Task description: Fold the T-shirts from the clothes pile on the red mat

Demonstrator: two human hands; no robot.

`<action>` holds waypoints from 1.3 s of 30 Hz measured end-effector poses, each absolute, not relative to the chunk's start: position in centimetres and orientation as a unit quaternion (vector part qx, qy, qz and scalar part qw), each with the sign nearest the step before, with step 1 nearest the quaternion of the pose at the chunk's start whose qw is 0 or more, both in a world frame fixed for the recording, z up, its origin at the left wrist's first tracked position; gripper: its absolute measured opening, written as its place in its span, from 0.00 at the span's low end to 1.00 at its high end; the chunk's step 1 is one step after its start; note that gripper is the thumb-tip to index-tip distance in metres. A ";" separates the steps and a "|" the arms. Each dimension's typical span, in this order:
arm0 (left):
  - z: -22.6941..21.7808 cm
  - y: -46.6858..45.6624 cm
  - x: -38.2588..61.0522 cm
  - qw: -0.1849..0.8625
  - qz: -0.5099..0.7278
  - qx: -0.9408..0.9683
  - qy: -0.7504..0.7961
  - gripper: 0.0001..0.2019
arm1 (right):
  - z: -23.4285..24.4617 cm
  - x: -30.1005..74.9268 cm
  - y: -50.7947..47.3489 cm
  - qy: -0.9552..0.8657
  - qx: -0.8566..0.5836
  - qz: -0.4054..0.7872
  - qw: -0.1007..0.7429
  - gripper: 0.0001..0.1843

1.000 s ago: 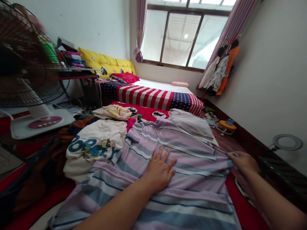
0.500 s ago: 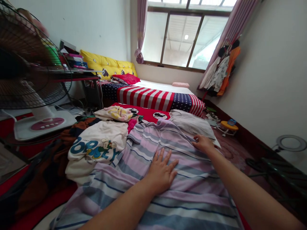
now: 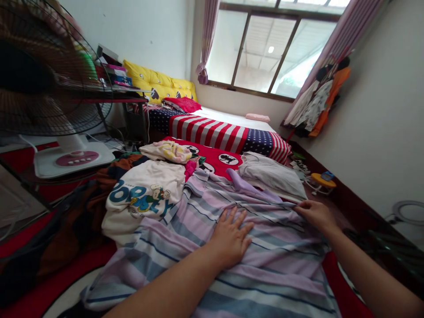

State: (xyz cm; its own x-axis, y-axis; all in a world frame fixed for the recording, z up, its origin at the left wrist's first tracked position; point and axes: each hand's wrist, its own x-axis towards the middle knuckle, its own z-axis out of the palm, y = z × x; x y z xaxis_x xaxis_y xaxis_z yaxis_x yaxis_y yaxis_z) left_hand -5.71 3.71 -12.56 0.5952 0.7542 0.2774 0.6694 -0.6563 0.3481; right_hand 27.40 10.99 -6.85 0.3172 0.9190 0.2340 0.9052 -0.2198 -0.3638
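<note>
A lavender, grey and white striped shirt point(image 3: 265, 265) lies spread in front of me, with a plain lavender strip point(image 3: 251, 187) along its far side. My left hand point(image 3: 232, 238) rests flat on the middle of the fabric, fingers spread. At the far right edge of the shirt, my right hand point(image 3: 316, 215) pinches the cloth between thumb and fingers and draws it taut. Left of the shirt is a white printed top point(image 3: 145, 194), partly touching it. A folded light grey garment point(image 3: 273, 174) lies just beyond the right hand.
A red patterned cover point(image 3: 228, 158) lies under the clothes. An electric fan point(image 3: 76, 157) stands at left, beside a dark and brown garment point(image 3: 82, 198). Beyond are a bed with a flag-print cover point(image 3: 212, 132) and, at right, a small yellow stool point(image 3: 323, 180).
My right hand has moved right, pulling the shirt's far edge outward and baring more of the lavender strip. My left hand stays flat on the shirt. The view has tilted slightly.
</note>
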 end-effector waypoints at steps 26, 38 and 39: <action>-11.2 7.1 -7.6 0.233 0.530 0.669 0.466 0.14 | -8.8 14.8 6.7 -0.434 -0.552 0.110 0.704 0.17; -6.9 12.8 -7.8 0.272 0.243 0.745 0.559 0.36 | -5.6 14.7 4.8 -0.540 -0.394 0.145 0.730 0.05; -6.8 13.3 -7.6 0.284 0.235 0.745 0.556 0.34 | -5.1 14.5 4.5 -0.546 -0.384 0.159 0.728 0.04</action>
State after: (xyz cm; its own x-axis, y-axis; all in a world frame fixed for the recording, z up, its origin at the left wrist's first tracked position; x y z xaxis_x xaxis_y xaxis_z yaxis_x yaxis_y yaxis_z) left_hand -7.57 13.33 -6.76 0.2718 0.9617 0.0343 0.6951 -0.2208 0.6842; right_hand 14.55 4.48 -5.13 0.3533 0.6499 0.6729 0.1885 0.6551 -0.7317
